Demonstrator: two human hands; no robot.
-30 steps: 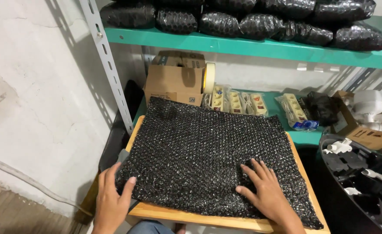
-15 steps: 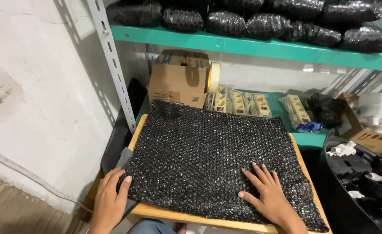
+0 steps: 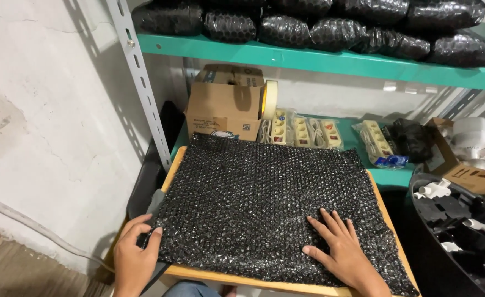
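Note:
A sheet of black bubble wrap (image 3: 264, 203) lies spread over a wooden board (image 3: 220, 273) in front of me. My right hand (image 3: 339, 250) rests flat on the sheet's near right part, fingers spread. My left hand (image 3: 135, 258) is at the sheet's near left corner, fingers curled over its edge beside a dark grey flap (image 3: 155, 202). Whether it pinches the edge or only touches it is unclear.
A cardboard box (image 3: 226, 104) and a roll of tape (image 3: 269, 100) stand behind the board, with packaged power strips (image 3: 303, 132) on the green shelf (image 3: 385, 176). Black wrapped bundles (image 3: 330, 27) fill the upper shelf. A black bin (image 3: 462, 231) of white and black parts stands right. A white wall (image 3: 50, 121) is left.
The view has shifted slightly right and down. My left hand has slid from the sheet's surface to its near left corner. My right hand stays flat in about the same spot.

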